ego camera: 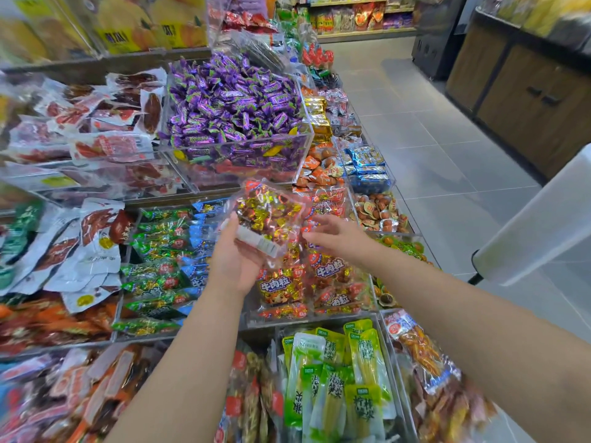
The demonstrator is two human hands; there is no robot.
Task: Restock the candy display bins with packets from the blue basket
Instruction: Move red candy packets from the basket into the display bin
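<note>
Two bare hands: left hand (235, 262), right hand (335, 233). One clear packet of gold-and-red wrapped candies (267, 215) held up. One clear acrylic bin of purple-wrapped candies (236, 148).

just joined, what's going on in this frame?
A person is restocking a shop's snack display. The left hand holds a clear packet of gold and red candies over a bin of similar packets. The right hand reaches in beside it, open, gripping nothing. The blue basket is out of view.

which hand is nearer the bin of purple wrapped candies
Left. The left hand holds a clear packet of gold and red candies just below the purple candy bin. The right hand is open, lower and further right, over the red packets.
</note>
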